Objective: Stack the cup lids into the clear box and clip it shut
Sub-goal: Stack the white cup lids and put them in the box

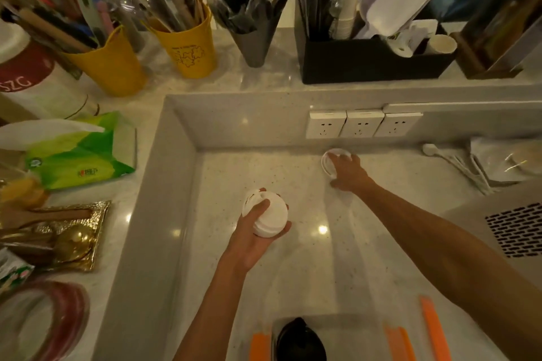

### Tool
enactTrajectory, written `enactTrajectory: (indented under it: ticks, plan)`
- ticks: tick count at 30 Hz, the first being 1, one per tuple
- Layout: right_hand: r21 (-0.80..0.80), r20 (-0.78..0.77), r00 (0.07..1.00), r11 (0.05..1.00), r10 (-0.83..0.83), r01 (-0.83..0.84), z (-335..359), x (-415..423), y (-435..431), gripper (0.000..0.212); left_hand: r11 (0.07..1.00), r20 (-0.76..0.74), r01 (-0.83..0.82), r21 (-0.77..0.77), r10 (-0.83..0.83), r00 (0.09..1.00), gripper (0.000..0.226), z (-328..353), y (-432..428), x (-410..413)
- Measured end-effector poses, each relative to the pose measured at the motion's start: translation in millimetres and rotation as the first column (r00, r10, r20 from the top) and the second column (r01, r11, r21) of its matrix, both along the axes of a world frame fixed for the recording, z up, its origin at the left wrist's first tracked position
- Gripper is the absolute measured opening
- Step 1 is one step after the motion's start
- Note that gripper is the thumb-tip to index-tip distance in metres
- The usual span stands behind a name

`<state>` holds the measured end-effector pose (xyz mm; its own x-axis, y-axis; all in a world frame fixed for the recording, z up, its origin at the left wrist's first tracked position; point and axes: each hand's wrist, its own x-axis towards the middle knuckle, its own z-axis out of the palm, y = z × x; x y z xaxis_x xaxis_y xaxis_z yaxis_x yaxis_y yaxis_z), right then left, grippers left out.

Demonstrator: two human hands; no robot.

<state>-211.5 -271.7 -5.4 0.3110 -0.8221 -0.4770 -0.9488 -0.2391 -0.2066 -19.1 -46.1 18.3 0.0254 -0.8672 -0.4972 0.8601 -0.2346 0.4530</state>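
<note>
Near the middle of the counter [299, 269] the left hand [254, 239] clasps a stack of white cup lids [268, 215], by the back wall the right hand [348, 173] closes fingers and thumb over a lone lid [330, 159], and the clear box [349, 331] sits at the near edge.

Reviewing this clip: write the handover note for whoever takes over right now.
Left hand grips a stack of white lids. Right hand reaches a single lid below the wall sockets; its grip is unclear. The clear box sits at the near edge, orange clips flipped outward. Done: most lids gathered. Left: take the last lid, load the box, clip it shut.
</note>
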Motion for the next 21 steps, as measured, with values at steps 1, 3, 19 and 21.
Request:
enactTrajectory:
  ticks: [1,3,19,21]
  plan:
    - [-0.022,0.030,0.999,0.999,-0.030,0.031,-1,-3,4,0.070,1.000,-0.003,-0.001,0.003,0.002,1.000,0.039,0,-1,0]
    - [-0.080,0.047,0.993,0.990,-0.109,0.112,-1,-10,15,0.059,1.000,0.008,-0.001,0.001,0.001,1.000,0.040,3,0,-2]
    - [0.567,0.711,0.641,0.775,-0.289,-0.278,133,-54,157,0.035,0.971,0.226,0.214,-0.108,-0.186,0.956,0.085,66,70,-43]
    - [0.502,0.720,0.678,0.787,-0.150,-0.358,149,-47,179,0.041,0.957,0.301,0.270,-0.107,-0.227,0.926,0.094,75,78,-52]
